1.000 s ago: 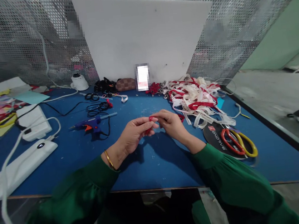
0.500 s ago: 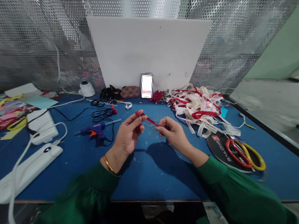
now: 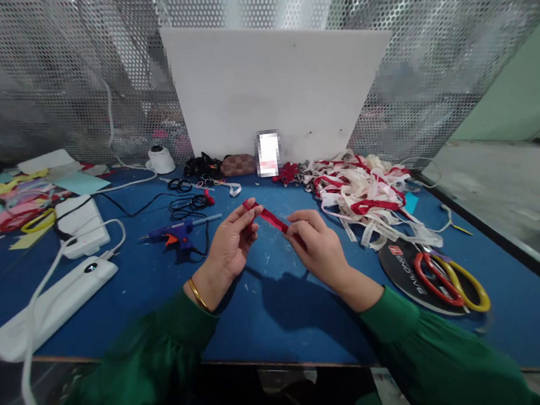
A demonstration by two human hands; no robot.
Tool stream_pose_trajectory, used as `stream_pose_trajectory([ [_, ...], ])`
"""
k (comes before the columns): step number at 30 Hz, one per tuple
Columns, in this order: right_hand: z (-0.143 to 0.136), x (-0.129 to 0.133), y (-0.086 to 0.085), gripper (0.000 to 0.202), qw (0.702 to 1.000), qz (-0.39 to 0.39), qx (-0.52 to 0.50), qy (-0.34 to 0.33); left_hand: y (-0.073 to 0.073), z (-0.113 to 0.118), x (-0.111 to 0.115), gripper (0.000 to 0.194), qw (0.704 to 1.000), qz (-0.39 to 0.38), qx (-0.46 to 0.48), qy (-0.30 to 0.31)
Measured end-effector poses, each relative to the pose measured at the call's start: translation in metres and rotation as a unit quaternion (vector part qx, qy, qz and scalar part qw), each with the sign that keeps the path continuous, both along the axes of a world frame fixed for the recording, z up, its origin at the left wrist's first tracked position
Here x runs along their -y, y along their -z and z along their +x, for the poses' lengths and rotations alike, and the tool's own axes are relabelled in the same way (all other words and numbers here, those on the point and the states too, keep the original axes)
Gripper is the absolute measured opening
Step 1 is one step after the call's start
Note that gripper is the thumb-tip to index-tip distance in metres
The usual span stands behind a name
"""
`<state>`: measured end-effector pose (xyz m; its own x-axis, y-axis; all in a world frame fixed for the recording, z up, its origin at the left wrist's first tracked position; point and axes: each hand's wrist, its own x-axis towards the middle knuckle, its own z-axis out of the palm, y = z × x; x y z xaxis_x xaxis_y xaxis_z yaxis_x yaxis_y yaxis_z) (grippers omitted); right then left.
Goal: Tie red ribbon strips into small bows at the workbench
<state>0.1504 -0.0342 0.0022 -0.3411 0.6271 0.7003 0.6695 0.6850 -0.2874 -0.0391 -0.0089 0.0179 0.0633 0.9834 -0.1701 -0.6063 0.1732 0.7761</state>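
Note:
A short red ribbon [image 3: 272,219] is stretched between my two hands above the middle of the blue table [image 3: 165,305]. My left hand [image 3: 230,241] pinches its upper left end between thumb and fingertips. At the lower right end, my right hand [image 3: 317,242] grips the ribbon with thumb and curled fingers, which hide that end. The ribbon's flat face shows between the hands, slanting down to the right.
To the right lie a heap of white and red ribbons [image 3: 366,195] and scissors with red and yellow handles [image 3: 454,282] on a black disc. A blue glue gun [image 3: 176,233], a white power strip [image 3: 57,305] and cables lie left. A lit phone [image 3: 268,154] leans on a white board [image 3: 280,84].
My right hand has turned and shifted slightly, its fingers curling more over the ribbon. The ribbon now shows a wider flat face. My left hand keeps its pinch.

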Motion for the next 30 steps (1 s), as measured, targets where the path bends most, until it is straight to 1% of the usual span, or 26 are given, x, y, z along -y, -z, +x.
stream_pose_trajectory([
  [3,0.001,0.002,-0.003,0.015,0.994,0.051,0.091,-0.015,0.0,0.002,0.001,0.038,0.999,-0.001,-0.043,-0.009],
  [7,0.0,0.005,-0.006,0.022,0.971,0.099,0.215,-0.042,0.003,0.005,0.001,0.042,0.992,0.025,-0.12,-0.007],
  [10,-0.002,0.007,-0.007,0.024,0.958,0.109,0.257,-0.059,0.005,0.005,0.001,0.044,0.984,0.048,-0.169,0.012],
  [12,-0.004,0.007,-0.007,0.023,0.958,0.11,0.259,-0.062,0.006,0.006,0.002,0.045,0.978,0.059,-0.197,0.024],
  [14,-0.004,0.007,-0.007,0.021,0.964,0.099,0.239,-0.062,0.006,0.007,0.003,0.046,0.971,0.076,-0.226,0.035],
  [16,-0.005,0.007,-0.007,0.02,0.975,0.072,0.2,-0.061,0.007,0.008,0.005,0.048,0.962,0.102,-0.25,0.049],
  [21,-0.002,0.007,-0.011,0.015,0.994,-0.032,0.087,-0.058,0.009,0.012,0.01,0.046,0.931,0.161,-0.307,0.117],
  [26,0.003,0.0,-0.011,0.007,0.993,-0.109,-0.011,-0.045,0.008,0.013,0.015,0.04,0.903,0.191,-0.355,0.151],
  [30,0.005,-0.005,-0.011,0.009,0.989,-0.124,-0.065,-0.045,0.005,0.012,0.016,0.036,0.882,0.22,-0.372,0.189],
])
